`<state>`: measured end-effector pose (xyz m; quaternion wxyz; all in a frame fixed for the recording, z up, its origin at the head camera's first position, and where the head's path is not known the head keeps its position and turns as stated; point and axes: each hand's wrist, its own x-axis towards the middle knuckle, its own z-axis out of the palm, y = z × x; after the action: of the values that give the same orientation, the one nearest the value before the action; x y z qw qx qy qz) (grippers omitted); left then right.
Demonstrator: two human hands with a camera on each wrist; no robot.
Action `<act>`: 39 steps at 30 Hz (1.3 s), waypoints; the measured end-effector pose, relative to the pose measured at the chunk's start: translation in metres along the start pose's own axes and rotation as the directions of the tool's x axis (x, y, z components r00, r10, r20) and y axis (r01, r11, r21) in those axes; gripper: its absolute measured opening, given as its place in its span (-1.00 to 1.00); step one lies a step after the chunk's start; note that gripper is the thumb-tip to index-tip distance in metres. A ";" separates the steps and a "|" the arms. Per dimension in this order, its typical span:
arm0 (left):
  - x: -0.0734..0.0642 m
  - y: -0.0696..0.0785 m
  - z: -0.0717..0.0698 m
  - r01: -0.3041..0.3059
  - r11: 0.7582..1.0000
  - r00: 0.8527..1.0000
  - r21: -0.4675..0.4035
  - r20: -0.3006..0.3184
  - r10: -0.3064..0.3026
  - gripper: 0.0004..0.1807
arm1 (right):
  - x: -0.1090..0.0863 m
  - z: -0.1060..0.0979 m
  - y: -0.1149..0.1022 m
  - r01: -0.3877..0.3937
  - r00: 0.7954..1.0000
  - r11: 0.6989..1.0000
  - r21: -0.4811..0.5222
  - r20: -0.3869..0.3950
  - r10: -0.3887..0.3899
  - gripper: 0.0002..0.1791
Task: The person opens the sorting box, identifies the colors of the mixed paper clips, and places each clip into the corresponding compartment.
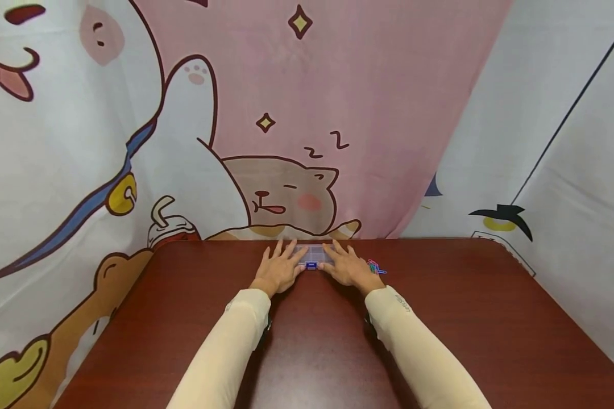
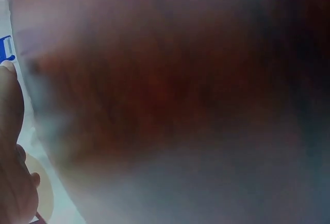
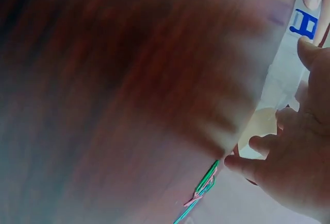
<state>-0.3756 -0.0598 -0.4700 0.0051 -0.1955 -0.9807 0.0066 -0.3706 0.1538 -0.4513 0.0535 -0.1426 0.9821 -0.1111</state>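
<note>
A clear plastic compartment box [image 1: 314,253] lies near the table's far edge, its blue latch [image 1: 311,265] facing the person. My left hand [image 1: 278,270] is spread over the box's left end, fingers straight and thumb beside the latch. On the right end rests my right hand [image 1: 349,267], fingers also spread, its thumb close to the latch. In the right wrist view both thumbs flank the blue latch [image 3: 304,24]. The left wrist view catches only part of the left hand [image 2: 14,183] at its edge.
Several coloured paper clips [image 1: 376,267] lie in a small heap just right of the right hand. The dark red-brown table [image 1: 317,352] ends behind the box at a cartoon-printed curtain [image 1: 378,113].
</note>
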 end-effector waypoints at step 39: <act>-0.018 0.007 -0.004 -0.025 1.000 0.999 0.017 -0.020 0.026 -0.40 | -0.018 -0.011 -0.017 -0.042 0.998 0.997 -0.067 0.034 0.044 -0.28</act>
<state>-0.3558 -0.0602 -0.4663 0.0163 -0.2080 -0.9779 0.0127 -0.3506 0.1450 -0.4353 0.0683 -0.1250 0.9870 -0.0748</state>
